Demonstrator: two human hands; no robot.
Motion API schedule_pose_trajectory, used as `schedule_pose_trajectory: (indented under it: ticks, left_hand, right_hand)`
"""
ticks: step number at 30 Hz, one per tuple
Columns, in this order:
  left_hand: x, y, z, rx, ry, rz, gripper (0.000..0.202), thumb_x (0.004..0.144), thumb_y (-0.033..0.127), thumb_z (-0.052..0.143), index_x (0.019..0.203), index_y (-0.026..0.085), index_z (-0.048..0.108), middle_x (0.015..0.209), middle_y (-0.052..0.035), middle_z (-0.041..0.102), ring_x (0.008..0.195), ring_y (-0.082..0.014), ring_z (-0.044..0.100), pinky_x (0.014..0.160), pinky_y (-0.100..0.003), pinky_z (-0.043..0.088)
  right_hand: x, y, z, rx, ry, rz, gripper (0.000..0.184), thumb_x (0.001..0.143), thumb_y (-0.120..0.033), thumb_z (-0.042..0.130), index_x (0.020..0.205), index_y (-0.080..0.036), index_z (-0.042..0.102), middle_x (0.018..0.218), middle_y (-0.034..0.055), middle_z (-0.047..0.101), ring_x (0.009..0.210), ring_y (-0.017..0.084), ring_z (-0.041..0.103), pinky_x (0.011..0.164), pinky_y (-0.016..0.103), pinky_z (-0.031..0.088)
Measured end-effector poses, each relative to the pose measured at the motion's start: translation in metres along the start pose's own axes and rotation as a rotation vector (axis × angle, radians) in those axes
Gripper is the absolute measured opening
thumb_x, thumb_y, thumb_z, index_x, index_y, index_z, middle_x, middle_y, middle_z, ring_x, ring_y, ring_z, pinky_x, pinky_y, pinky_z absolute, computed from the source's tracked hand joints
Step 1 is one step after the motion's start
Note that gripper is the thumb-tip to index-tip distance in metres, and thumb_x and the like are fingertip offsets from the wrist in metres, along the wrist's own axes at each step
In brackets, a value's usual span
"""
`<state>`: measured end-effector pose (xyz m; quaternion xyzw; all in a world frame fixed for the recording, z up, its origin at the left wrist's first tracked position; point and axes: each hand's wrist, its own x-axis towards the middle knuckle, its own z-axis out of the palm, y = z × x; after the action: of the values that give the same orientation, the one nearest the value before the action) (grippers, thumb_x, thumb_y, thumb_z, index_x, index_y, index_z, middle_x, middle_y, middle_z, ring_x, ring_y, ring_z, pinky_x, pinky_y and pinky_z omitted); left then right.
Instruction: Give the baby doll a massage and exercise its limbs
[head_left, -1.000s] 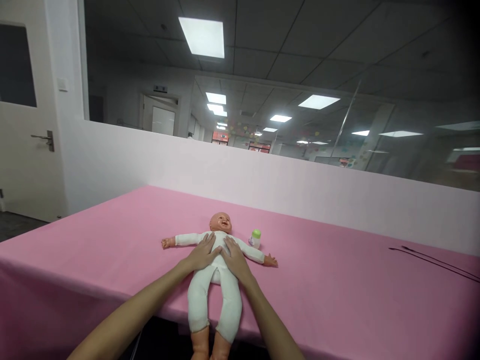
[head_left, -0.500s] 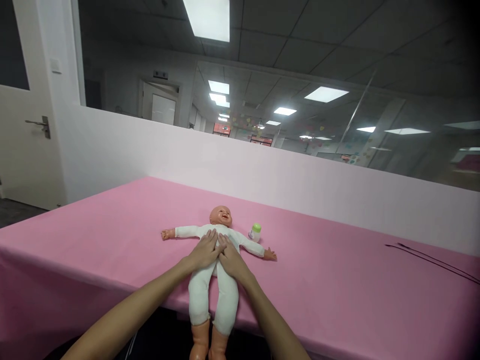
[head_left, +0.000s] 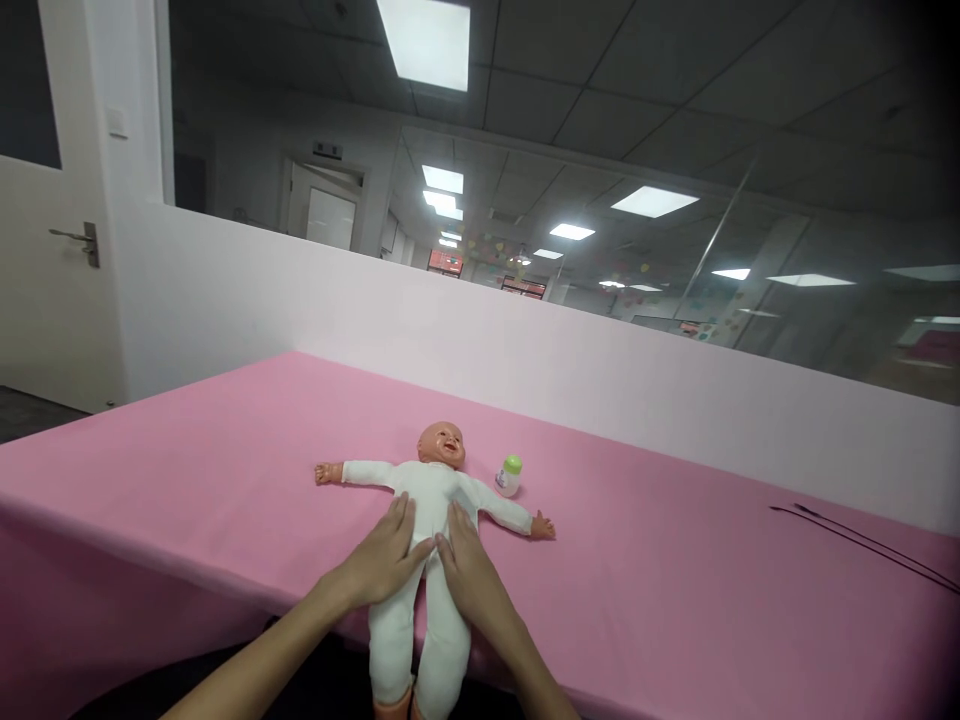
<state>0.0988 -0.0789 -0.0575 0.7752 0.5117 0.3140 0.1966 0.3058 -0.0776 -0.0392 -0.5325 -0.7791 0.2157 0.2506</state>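
A baby doll [head_left: 435, 490] with a white cloth body lies on its back on the pink-covered table [head_left: 660, 590], head away from me and arms spread. Flat on one side of its lower belly rests my left hand [head_left: 386, 555], fingers stretched towards the doll's chest. My right hand [head_left: 466, 565] lies on the other side in the same way, its thumb close to the left thumb. Neither hand grips anything. Beside the doll's arm stands a small clear bottle [head_left: 508, 477] with a green cap.
Two thin dark cords or rods [head_left: 862, 545] lie at the table's right side. A low white wall [head_left: 465, 320] with a window above it borders the table's far edge. At the left is a door [head_left: 64, 280] with a metal handle.
My hands have slid from the doll's chest down to its lower belly and moved apart, one to each side. The view has shifted slightly. The bottle stays beside the doll.
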Motion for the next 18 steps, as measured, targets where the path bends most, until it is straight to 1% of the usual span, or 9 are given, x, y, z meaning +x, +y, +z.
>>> schedule_pose_trajectory:
  ticks: [2,5,8,10,11,13,15,16,18]
  left_hand:
    - [0.006,0.017,0.005,0.02,-0.083,0.001,0.09,0.103,0.07,0.026,0.165,0.006,0.026,0.173,-0.018,0.012,0.162,-0.033,0.007,0.131,-0.051,0.017]
    - [0.034,0.031,0.007,0.039,-0.094,-0.001,0.085,0.104,0.066,0.021,0.165,0.006,0.026,0.173,-0.0162,0.014,0.162,-0.0321,0.007,0.131,-0.053,0.011]
    - [0.067,0.022,0.001,0.032,-0.068,-0.061,0.086,0.104,0.065,0.021,0.165,0.005,0.026,0.173,-0.0178,0.015,0.162,-0.0343,0.007,0.13,-0.055,0.01]
    - [0.08,0.01,-0.004,-0.003,-0.048,-0.113,0.089,0.102,0.068,0.023,0.165,0.006,0.024,0.173,-0.0186,0.014,0.162,-0.0359,0.006,0.13,-0.055,0.011]
    - [0.082,0.003,-0.007,-0.022,-0.047,-0.141,0.091,0.101,0.07,0.025,0.165,0.005,0.023,0.173,-0.0196,0.012,0.162,-0.0364,0.006,0.13,-0.054,0.012]
    - [0.073,-0.007,-0.012,-0.034,-0.043,-0.186,0.091,0.101,0.068,0.029,0.164,0.002,0.023,0.173,-0.0228,0.013,0.162,-0.0365,0.009,0.13,-0.053,0.014]
    - [0.049,-0.007,-0.013,0.003,0.026,-0.188,0.082,0.103,0.061,0.034,0.16,0.002,0.032,0.171,-0.0245,0.019,0.161,-0.037,0.013,0.13,-0.053,0.017]
    - [0.033,-0.003,-0.012,0.029,0.104,-0.168,0.075,0.104,0.056,0.036,0.157,0.004,0.039,0.171,-0.0235,0.024,0.161,-0.0372,0.015,0.129,-0.054,0.019]
    - [-0.004,0.013,-0.006,0.073,0.324,-0.093,0.059,0.104,0.048,0.043,0.149,0.013,0.051,0.169,-0.0182,0.033,0.159,-0.0372,0.025,0.126,-0.055,0.028]
  right_hand:
    - [0.007,-0.005,0.0,-0.023,-0.042,-0.084,0.069,0.102,-0.036,0.038,0.165,-0.012,0.028,0.174,0.0088,0.02,0.162,0.023,0.015,0.134,0.046,0.013]
    - [0.033,-0.005,-0.003,-0.008,-0.034,-0.138,0.068,0.099,-0.03,0.039,0.164,-0.013,0.033,0.172,0.0098,0.027,0.161,0.022,0.02,0.133,0.046,0.015]
    - [0.061,0.004,-0.009,0.02,0.047,-0.108,0.065,0.101,-0.041,0.037,0.16,-0.012,0.042,0.169,0.0135,0.035,0.16,0.025,0.026,0.132,0.048,0.017]
    - [0.073,0.013,-0.01,0.035,0.106,-0.066,0.071,0.102,-0.051,0.037,0.158,-0.009,0.043,0.168,0.0157,0.036,0.159,0.027,0.028,0.132,0.048,0.017]
    - [0.074,0.018,-0.011,0.044,0.126,-0.043,0.075,0.101,-0.055,0.036,0.159,-0.008,0.042,0.168,0.0166,0.035,0.159,0.028,0.028,0.132,0.047,0.017]
    - [0.071,0.028,-0.012,0.061,0.146,0.014,0.082,0.1,-0.061,0.035,0.159,-0.005,0.039,0.169,0.0176,0.033,0.159,0.029,0.026,0.131,0.047,0.018]
    - [0.062,0.037,-0.016,0.068,0.164,0.045,0.082,0.098,-0.063,0.037,0.158,-0.006,0.041,0.168,0.0183,0.036,0.158,0.031,0.029,0.13,0.048,0.022]
    - [0.057,0.041,-0.021,0.068,0.175,0.041,0.08,0.097,-0.062,0.039,0.155,-0.008,0.045,0.165,0.0182,0.041,0.155,0.032,0.036,0.128,0.049,0.026]
    - [0.045,0.05,-0.037,0.032,0.204,0.021,0.069,0.097,-0.058,0.043,0.147,-0.013,0.056,0.153,0.0171,0.056,0.143,0.034,0.052,0.12,0.049,0.038]
